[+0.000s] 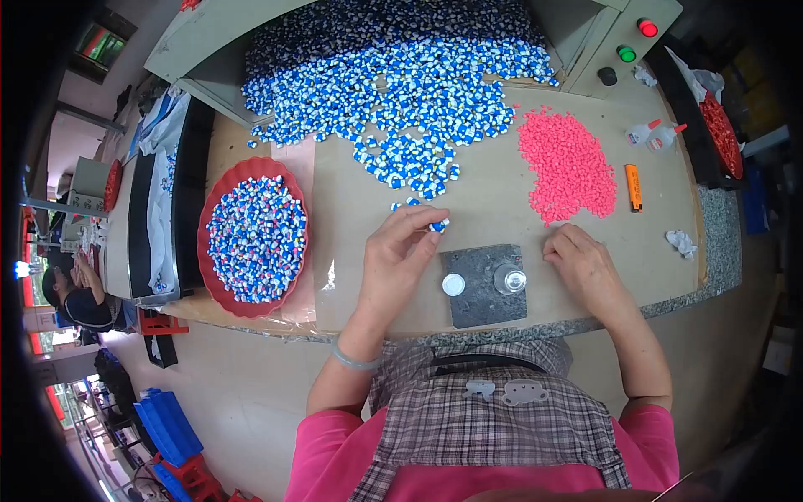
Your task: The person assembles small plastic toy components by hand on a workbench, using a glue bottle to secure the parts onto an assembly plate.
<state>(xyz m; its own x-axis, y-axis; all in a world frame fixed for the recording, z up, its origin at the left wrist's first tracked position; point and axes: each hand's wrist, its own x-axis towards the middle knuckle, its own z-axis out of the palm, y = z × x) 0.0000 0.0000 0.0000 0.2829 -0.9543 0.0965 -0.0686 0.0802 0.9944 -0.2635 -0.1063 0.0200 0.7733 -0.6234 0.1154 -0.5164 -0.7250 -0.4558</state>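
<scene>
"Blue-and-white piece [440, 225]: where is it now, and who holds it?"

"It is over the middle of the table [343, 222], just beyond the dark pad [468, 316]. The left hand [393, 263] pinches it between thumb and forefinger."

"How would it handle?"

"Probably it is very light and rather stiff. Its surface looks smooth, so it may slip; fingertips on two opposite sides, without hard squeezing, seem the best hold."

"And the right hand [584, 266]?"

"Its fingers are curled just beside the pink pieces [570, 163]. Whether the tips hold something, one cannot tell."

"What else does the table carry?"

"On the pad, near the front edge, are a white round disc [452, 285] and a clear jar [508, 279]. Toward the left front corner is a red bowl [203, 234]. At the far edge, a blue-and-white heap [393, 92] lies partly under a pale cabinet [617, 25]."

"And the room?"

"At the left are another person [79, 303] and blue crates [167, 425]."
</scene>
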